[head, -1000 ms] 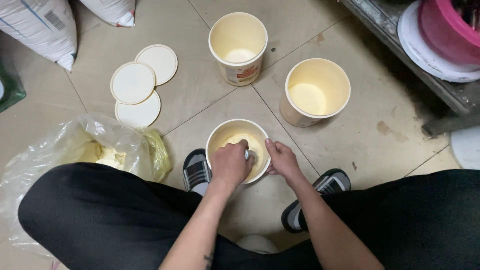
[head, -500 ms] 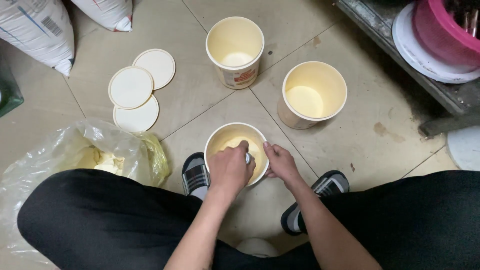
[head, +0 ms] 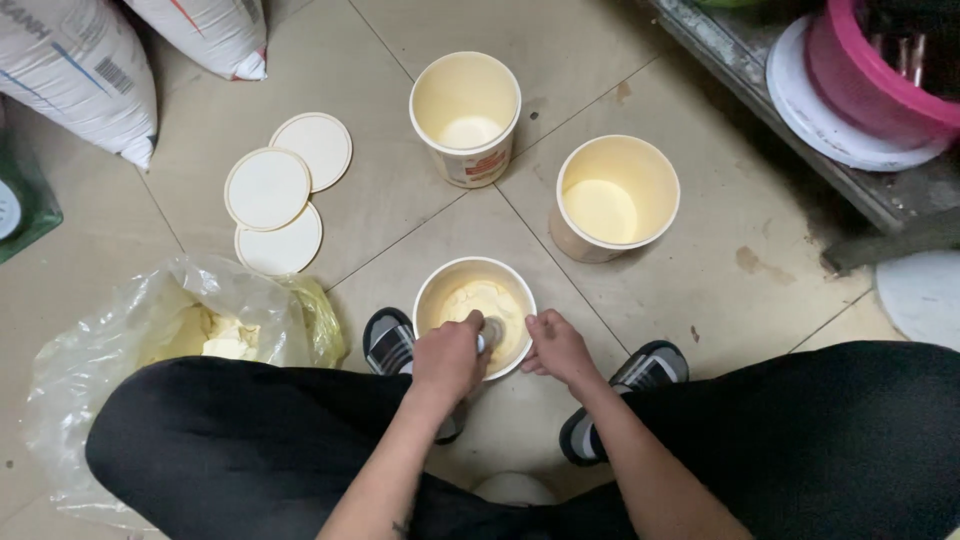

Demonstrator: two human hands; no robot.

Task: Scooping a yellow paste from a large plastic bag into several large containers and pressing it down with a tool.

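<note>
A cream plastic tub (head: 440, 290) with pale yellow paste inside stands on the tiled floor between my feet. My left hand (head: 448, 362) is at its near rim, closed on a small utensil (head: 490, 331) whose round metal end dips into the paste. On the right side of the rim, my right hand (head: 556, 350) grips the tub. Two more open tubs stand beyond it: one at the back (head: 465, 115) and one to the right (head: 617, 195), both with paste at the bottom.
Three round lids (head: 268, 188) lie on the floor to the left. A clear plastic bag (head: 190, 330) with yellow paste sits by my left knee. White sacks (head: 70, 70) lean at the top left. A low shelf with a pink basket (head: 860, 70) stands at the right.
My left hand has drawn back from over the tub's middle to its near rim. My right hand stays on the rim.
</note>
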